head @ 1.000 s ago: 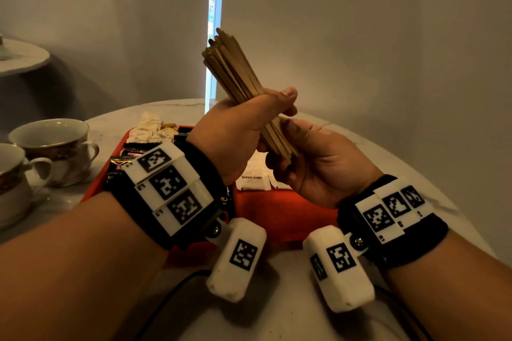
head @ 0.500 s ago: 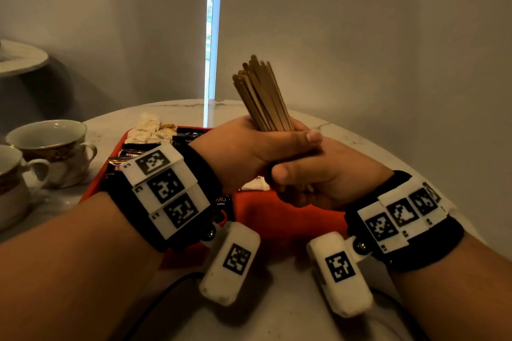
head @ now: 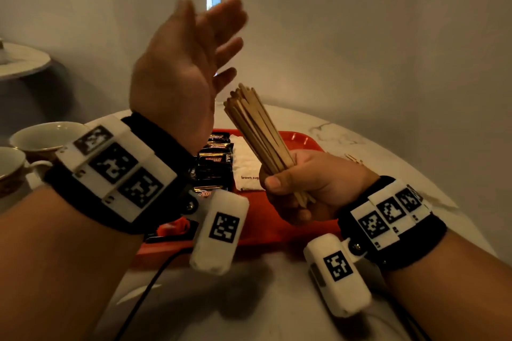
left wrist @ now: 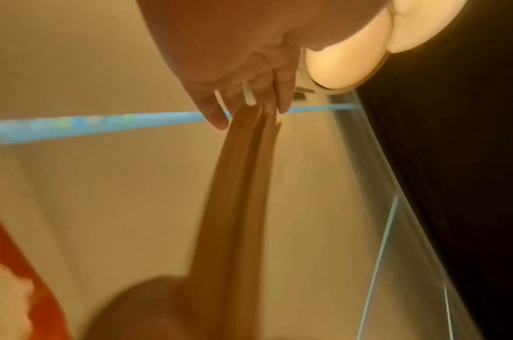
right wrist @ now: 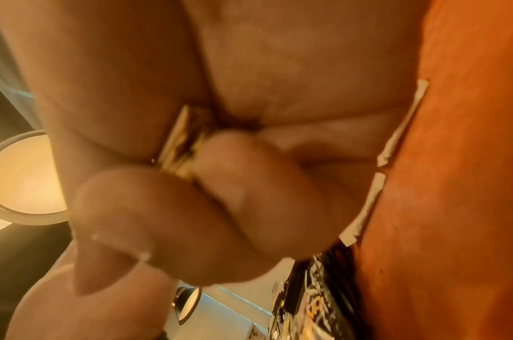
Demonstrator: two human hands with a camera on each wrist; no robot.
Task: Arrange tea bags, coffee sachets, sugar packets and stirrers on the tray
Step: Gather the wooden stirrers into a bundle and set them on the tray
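Tray (head: 299, 138), red, lies on the table below both hands. The stirrers (head: 257, 130) stand as a splayed bundle in the right hand's (head: 302, 188) fist above it. The left hand (head: 182, 69) hovers flat and empty; I'd tap the tops level, then lay them beside the sugar packets (head: 245, 163).

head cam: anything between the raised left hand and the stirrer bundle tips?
Nothing. In the head view the open left hand hovers above the stirrers, which the right hand grips; only the wall shows through the gap. The left wrist view is too blurred to confirm.
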